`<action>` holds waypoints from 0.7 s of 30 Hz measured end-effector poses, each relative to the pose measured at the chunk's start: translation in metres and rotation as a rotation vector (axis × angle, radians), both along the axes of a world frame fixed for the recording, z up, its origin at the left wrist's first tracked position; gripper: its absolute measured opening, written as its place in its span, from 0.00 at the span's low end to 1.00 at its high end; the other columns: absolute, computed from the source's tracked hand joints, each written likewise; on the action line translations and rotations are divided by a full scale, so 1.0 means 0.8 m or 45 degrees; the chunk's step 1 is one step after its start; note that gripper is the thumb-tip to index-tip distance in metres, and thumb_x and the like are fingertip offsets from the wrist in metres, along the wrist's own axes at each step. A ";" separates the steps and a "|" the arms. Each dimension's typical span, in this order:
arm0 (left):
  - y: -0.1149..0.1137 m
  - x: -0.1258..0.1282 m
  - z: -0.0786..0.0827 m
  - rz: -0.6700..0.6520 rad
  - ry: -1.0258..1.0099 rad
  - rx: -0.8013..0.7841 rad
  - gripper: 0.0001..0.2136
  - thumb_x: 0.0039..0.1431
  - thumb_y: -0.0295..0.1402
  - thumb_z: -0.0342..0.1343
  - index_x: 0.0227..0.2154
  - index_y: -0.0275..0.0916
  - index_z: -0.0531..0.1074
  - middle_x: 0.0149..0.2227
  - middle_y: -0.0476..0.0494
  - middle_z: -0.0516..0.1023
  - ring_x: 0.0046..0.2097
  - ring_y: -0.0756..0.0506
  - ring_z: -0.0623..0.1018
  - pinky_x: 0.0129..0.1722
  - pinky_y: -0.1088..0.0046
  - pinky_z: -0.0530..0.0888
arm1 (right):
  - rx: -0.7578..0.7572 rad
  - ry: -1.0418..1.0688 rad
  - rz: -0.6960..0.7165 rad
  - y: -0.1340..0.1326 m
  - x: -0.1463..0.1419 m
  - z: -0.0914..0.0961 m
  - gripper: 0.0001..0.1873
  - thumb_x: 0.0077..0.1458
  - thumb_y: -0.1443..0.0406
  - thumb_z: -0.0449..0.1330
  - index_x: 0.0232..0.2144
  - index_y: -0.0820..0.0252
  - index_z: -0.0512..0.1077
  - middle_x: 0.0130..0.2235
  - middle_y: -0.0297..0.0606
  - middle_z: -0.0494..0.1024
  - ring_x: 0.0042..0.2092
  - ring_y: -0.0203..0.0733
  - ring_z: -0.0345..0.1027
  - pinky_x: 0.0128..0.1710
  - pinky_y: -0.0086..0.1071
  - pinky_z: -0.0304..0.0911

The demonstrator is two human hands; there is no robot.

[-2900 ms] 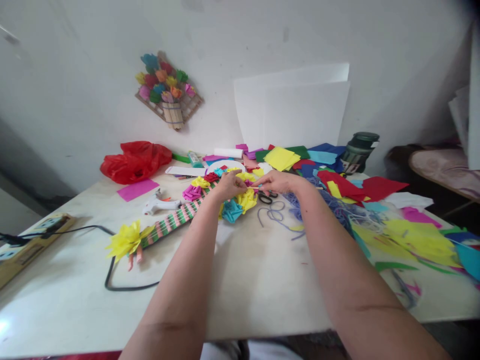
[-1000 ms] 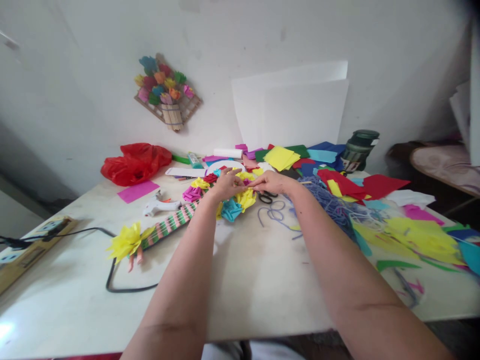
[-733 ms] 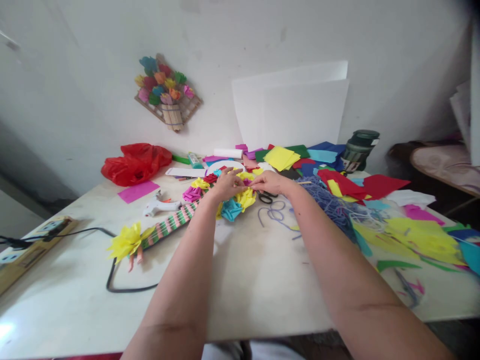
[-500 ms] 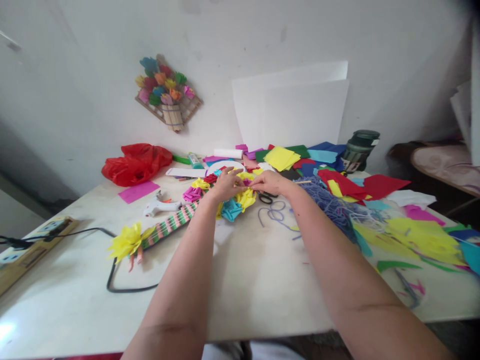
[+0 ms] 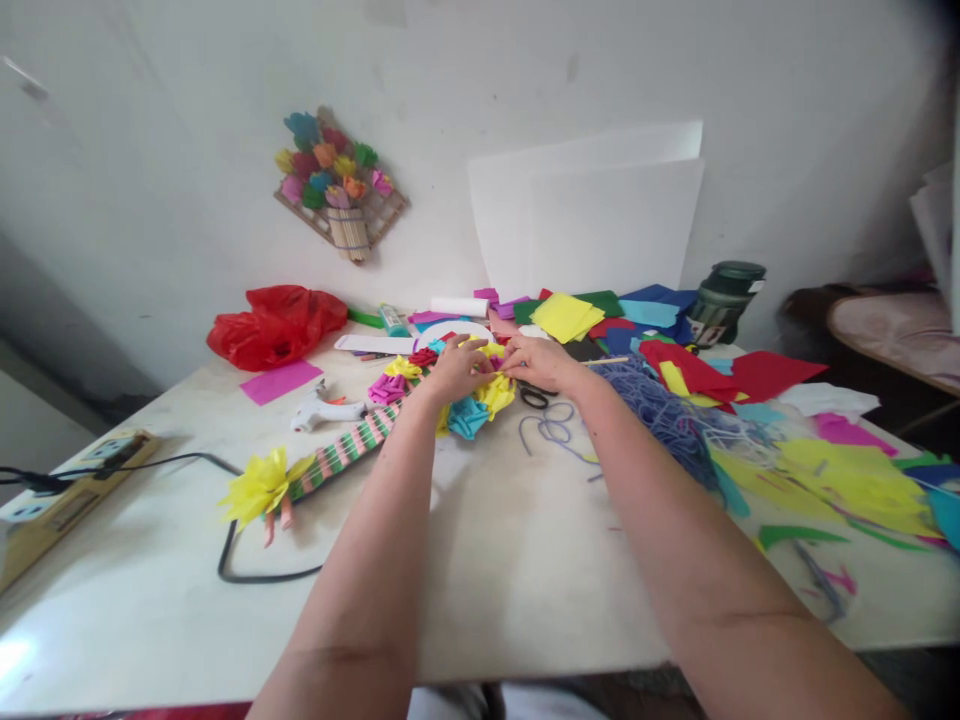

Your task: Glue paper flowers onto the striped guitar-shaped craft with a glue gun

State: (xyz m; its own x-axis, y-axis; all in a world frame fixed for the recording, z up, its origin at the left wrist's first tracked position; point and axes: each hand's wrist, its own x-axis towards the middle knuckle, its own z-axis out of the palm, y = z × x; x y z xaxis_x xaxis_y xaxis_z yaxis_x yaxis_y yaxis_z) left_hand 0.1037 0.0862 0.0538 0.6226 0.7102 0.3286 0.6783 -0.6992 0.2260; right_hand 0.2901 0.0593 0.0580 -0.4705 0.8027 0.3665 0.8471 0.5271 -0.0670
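Observation:
Both my hands meet at the far middle of the table over a cluster of paper flowers [image 5: 471,412], yellow, blue, pink and red. My left hand [image 5: 459,367] is closed in a pinch on a small purple paper piece [image 5: 496,362]. My right hand [image 5: 541,362] is also pinched, holding a thin wooden stick [image 5: 609,361] that points right, its tip at the purple piece. A striped green and pink woven strip [image 5: 352,443] with a yellow flower [image 5: 259,485] at its near end runs from the cluster toward the left.
Black scissors [image 5: 534,397], purple cord [image 5: 555,432], a white glue gun [image 5: 326,409] with a black cable [image 5: 232,560], a power strip [image 5: 52,495], a red plastic bag [image 5: 274,320], heaps of coloured paper [image 5: 825,470], a dark jar [image 5: 724,295], white boards [image 5: 600,225] and a wall flower ornament [image 5: 337,185].
My hands have stayed together over the flower cluster, with only small finger movements. The view has shifted slightly.

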 end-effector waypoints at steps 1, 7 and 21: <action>0.000 0.000 0.000 0.003 -0.005 0.004 0.07 0.52 0.36 0.56 0.29 0.39 0.75 0.57 0.45 0.65 0.61 0.37 0.55 0.59 0.59 0.54 | 0.008 0.008 -0.001 0.000 0.000 -0.001 0.08 0.52 0.65 0.59 0.33 0.54 0.78 0.40 0.35 0.76 0.39 0.37 0.66 0.34 0.27 0.56; -0.001 0.002 0.002 0.027 -0.006 0.036 0.06 0.52 0.35 0.56 0.29 0.39 0.75 0.56 0.44 0.67 0.60 0.37 0.56 0.59 0.58 0.55 | 0.017 0.052 -0.047 0.000 -0.005 0.001 0.07 0.50 0.67 0.60 0.29 0.53 0.79 0.41 0.33 0.76 0.40 0.37 0.67 0.33 0.26 0.56; -0.006 0.002 0.006 0.004 -0.004 -0.047 0.07 0.52 0.33 0.54 0.31 0.40 0.77 0.57 0.46 0.65 0.61 0.36 0.54 0.59 0.58 0.55 | -0.100 0.275 -0.001 0.012 -0.003 -0.003 0.06 0.41 0.71 0.64 0.25 0.57 0.79 0.38 0.36 0.76 0.39 0.37 0.68 0.40 0.26 0.60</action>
